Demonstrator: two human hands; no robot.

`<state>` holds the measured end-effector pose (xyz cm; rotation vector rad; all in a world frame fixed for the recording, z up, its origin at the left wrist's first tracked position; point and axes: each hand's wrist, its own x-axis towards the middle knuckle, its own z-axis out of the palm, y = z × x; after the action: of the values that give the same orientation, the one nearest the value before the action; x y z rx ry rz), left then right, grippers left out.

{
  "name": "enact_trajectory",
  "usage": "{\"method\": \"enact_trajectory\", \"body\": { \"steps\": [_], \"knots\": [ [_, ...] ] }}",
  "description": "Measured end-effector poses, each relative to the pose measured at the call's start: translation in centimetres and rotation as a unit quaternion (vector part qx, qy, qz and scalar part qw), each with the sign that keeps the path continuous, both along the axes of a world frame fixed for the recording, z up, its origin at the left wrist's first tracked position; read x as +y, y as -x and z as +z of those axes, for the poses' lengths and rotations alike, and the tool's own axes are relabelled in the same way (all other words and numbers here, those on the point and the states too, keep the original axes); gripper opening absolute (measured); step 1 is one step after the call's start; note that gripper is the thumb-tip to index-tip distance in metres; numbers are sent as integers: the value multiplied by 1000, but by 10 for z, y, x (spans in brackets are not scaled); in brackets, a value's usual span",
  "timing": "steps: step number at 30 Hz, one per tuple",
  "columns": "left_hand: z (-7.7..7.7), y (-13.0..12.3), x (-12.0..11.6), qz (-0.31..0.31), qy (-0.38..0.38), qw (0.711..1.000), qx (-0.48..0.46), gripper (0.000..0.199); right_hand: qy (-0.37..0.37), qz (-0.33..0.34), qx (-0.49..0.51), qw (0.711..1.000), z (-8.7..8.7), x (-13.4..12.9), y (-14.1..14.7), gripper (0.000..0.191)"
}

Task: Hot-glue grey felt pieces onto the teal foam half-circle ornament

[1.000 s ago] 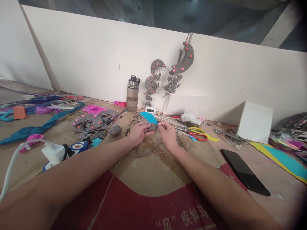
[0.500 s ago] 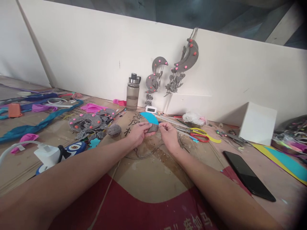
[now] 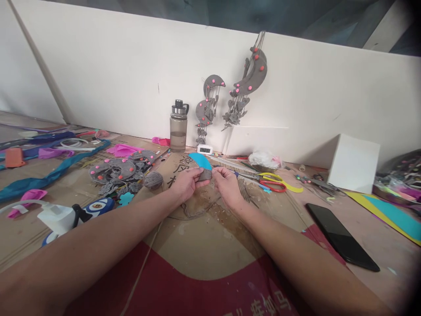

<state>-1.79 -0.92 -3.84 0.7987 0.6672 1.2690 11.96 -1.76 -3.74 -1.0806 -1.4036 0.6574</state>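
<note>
Fingers of the left hand [image 3: 187, 183] hide part of the blue-and-gray crescent [image 3: 201, 160]; anything between the pinched fingertips of the right hand [image 3: 228, 183] is too small to tell. Near the table's [image 3: 375, 232] far edge, a dark heap [image 3: 406, 169] is cut off at right.

Flat bright-blue crescent [image 3: 200, 161], lower end grey. Left of crescent: round grey yarn ball [image 3: 153, 180]; grey crescent-shaped cluster [image 3: 128, 165], pink and orange dots. Right of crescent: metal scissors [image 3: 263, 181], red and yellow handles; black rectangular phone [image 3: 340, 237].

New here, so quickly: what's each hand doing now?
Left hand: closed, holding the blue and grey piece.
Right hand: pinched closed at the piece's edge; what it grips, if anything, cannot be told.
</note>
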Motion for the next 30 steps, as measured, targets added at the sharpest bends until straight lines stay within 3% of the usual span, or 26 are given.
{"method": "enact_trajectory", "body": {
  "steps": [4, 9, 17, 19, 23, 30],
  "knots": [
    [2, -1, -1, -7, 1, 1000, 3, 4, 52, 18, 60, 997, 1, -1, 2, 22],
    [4, -5, -7, 2, -17, 1000, 8, 9, 63, -3, 102, 993, 4, -2, 2, 21],
    [-5, -9, -6, 61, -74, 987, 131, 24, 59, -8, 100, 993, 6, -4, 2, 20],
    [-5, -9, -8, 114, -118, 963, 216, 26, 53, -10, 91, 994, 6, -4, 2, 21],
    [-2, -11, -14, 210, -220, 876, 374, 38, 55, -18, 86, 995, 8, -5, 1, 21],
    [-4, -9, -13, 216, -233, 829, 461, 46, 33, -11, 34, 999, 12, -12, 3, 22]
  ]
}}
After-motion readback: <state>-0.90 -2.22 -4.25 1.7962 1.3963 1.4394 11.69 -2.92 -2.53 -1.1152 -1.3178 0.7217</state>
